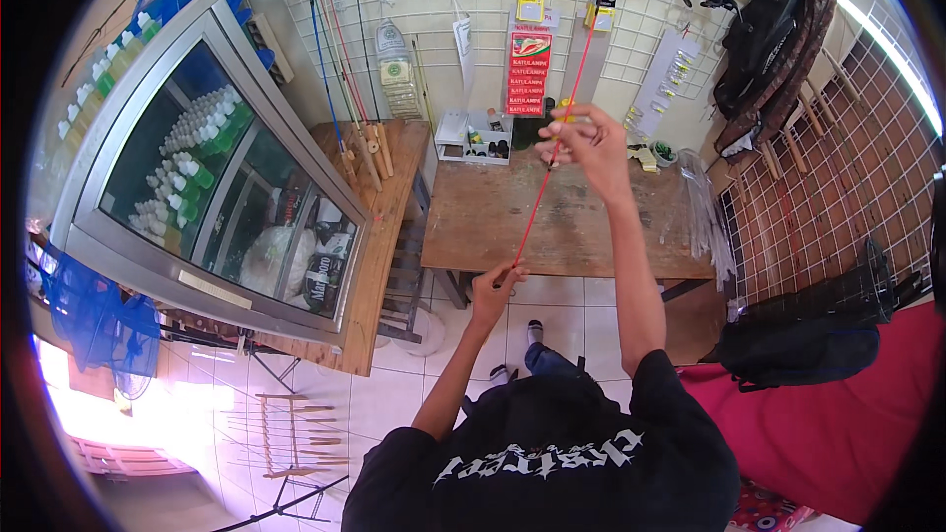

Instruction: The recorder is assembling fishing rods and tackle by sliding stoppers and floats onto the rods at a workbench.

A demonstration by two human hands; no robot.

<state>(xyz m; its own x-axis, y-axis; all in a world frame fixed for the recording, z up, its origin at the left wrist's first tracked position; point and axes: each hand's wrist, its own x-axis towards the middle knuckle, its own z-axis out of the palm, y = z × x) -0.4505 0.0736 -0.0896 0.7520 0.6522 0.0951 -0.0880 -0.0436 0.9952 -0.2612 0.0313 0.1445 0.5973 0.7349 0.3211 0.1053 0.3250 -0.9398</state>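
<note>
A thin red fishing rod [535,207] slants up and away from me across the wooden table [601,227]. Its lower end meets my left hand [493,294], whose fingers are closed round it just off the table's front edge. Further up, my right hand [591,150] has thumb and fingers curled against the rod, above the table. Just below those fingers a small dark spot shows on the rod. The rod's far tip runs out of the picture at the top.
A white tray [473,146] of small items stands at the table's back left. Red packets [528,74] hang on the wall grid. On the left bench [360,330] are a glass display cabinet [207,281] and rods with wooden handles [370,153]. A black bag [808,345] lies at right.
</note>
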